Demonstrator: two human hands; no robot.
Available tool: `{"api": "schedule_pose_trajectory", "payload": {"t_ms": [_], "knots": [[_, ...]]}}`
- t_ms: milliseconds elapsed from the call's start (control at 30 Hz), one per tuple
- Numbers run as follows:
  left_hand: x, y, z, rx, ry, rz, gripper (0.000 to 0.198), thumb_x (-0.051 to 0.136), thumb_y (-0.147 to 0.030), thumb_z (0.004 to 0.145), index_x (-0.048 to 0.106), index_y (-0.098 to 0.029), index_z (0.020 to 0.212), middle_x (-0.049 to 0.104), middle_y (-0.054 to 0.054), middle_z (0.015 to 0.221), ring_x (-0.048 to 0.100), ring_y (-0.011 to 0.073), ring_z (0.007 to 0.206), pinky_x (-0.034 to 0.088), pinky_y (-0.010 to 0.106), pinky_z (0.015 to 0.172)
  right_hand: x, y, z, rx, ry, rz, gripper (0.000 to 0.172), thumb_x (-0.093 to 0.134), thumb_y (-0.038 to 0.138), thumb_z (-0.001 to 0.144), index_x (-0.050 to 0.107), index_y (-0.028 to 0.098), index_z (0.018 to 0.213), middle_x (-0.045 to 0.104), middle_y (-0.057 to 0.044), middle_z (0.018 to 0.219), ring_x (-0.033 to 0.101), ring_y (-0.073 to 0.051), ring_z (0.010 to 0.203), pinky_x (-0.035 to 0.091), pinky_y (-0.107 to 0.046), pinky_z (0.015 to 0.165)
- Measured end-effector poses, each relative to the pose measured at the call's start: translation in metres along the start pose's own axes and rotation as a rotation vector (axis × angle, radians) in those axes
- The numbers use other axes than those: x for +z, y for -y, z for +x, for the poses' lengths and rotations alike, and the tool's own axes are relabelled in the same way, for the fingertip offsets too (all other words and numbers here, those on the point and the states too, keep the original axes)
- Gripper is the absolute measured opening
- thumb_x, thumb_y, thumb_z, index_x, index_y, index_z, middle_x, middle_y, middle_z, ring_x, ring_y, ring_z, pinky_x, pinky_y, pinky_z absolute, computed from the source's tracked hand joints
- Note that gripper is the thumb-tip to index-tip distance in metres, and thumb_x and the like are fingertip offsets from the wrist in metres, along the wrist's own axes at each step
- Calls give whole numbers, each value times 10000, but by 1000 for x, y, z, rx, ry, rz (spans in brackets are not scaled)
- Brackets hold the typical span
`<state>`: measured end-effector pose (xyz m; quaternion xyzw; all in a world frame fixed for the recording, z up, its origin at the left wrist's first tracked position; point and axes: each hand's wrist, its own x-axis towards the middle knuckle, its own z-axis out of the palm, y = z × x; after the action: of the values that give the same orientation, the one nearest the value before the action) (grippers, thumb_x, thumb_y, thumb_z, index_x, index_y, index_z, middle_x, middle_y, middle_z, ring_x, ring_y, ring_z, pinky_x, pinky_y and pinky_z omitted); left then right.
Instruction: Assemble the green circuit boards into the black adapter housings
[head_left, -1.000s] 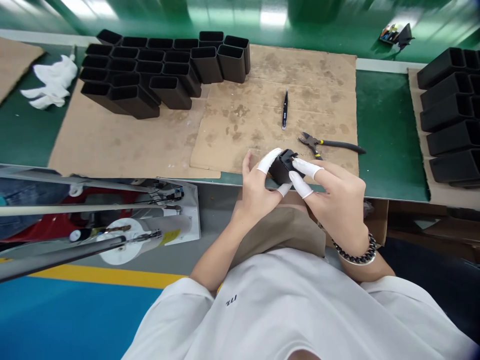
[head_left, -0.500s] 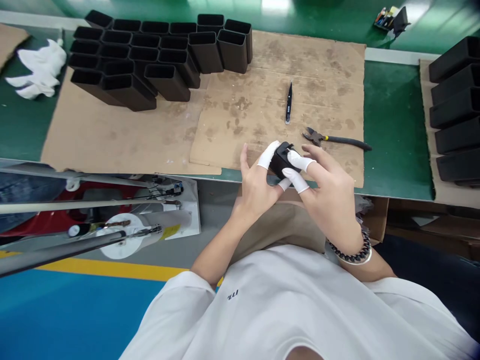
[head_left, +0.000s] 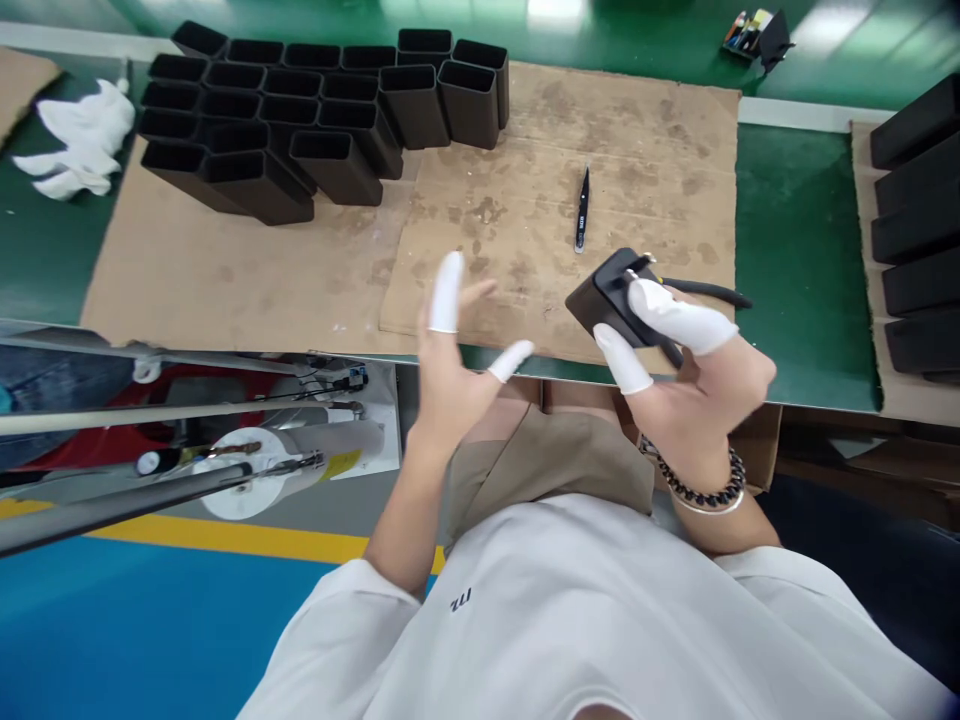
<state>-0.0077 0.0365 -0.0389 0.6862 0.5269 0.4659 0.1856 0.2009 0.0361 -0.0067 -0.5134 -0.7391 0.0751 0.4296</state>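
Tube (head_left: pixel 592 307) sits tilted in our right hand (head_left: pixel 701 375), over the near edge of the right card (head_left: pixel 652 190), toward that card's near right corner. Our right thumb and forefinger, in white covers (head_left: pixel 686 315), are clamped on the tube: forefinger at its end, thumb on its near side. Something small juts out by the forefinger, too small for us to make out.

Our left hand (head_left: pixel 448 380) hangs well apart from the tube, thumb and fingers spread, slightly blurred, over the near edge of the right card by its left corner.

We see the pliers (head_left: pixel 709 292) partly hidden behind our right hand, one handle crossing the right card's right edge onto the table (head_left: pixel 802 250). Tweezers (head_left: pixel 582 212) lie near the middle of that card. More tubes (head_left: pixel 334 172) stand close together along the far edge of the left card (head_left: pixel 262 275), a few on the right card's far left corner.
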Motion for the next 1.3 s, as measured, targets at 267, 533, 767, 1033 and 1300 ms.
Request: {"api": "schedule_pose_trajectory", "payload": {"t_ms": [267, 533, 767, 1033, 1300], "knots": [[-26, 16, -13, -93, -217, 96, 670, 726, -341, 906, 465, -277, 1520, 717, 89, 1299, 685, 270, 1240, 508, 493, 1157, 17, 2, -5, -20, -20, 28, 182, 660, 215, 939, 744, 220, 1101, 799, -108, 1095, 773, -268, 1007, 635, -396, 889], [14, -15, -16, 79, -23, 4, 743, 809, -361, 840, 489, -221, 1496, 657, 164, 1434, 637, 320, 1337, 502, 481, 1162, 28, -2, -7, 267, -2, 445, 245, 750, 397, 879, 662, 220, 1023, 794, -78, 1067, 774, -242, 1004, 641, -389, 892], [27, -68, 3, 41, -100, -44, 580, 826, -298, 807, 583, -221, 1328, 726, 89, 1323, 706, 256, 1218, 576, 373, 1063, 13, 20, -8, 725, 301, 1054, 407, 446, 578, 1007, 631, 234, 1121, 801, -79, 1040, 789, -236, 900, 673, -401, 778], [12, -84, 12, -143, -15, -69, 678, 877, -443, 749, 517, -241, 1286, 751, 80, 1189, 728, 276, 1127, 591, 442, 1014, 0, 13, -9, 870, 447, 1258, 383, 446, 528, 1024, 706, 253, 1086, 806, -38, 1029, 786, -196, 911, 683, -382, 798], [7, -90, 8, -184, -21, -104, 620, 893, -469, 718, 549, -246, 1184, 755, 67, 1147, 740, 245, 1019, 614, 393, 911, -9, 26, -13, 689, 404, 1029, 455, 334, 493, 1080, 707, 234, 1105, 804, -57, 988, 781, -206, 868, 684, -390, 750]]}}
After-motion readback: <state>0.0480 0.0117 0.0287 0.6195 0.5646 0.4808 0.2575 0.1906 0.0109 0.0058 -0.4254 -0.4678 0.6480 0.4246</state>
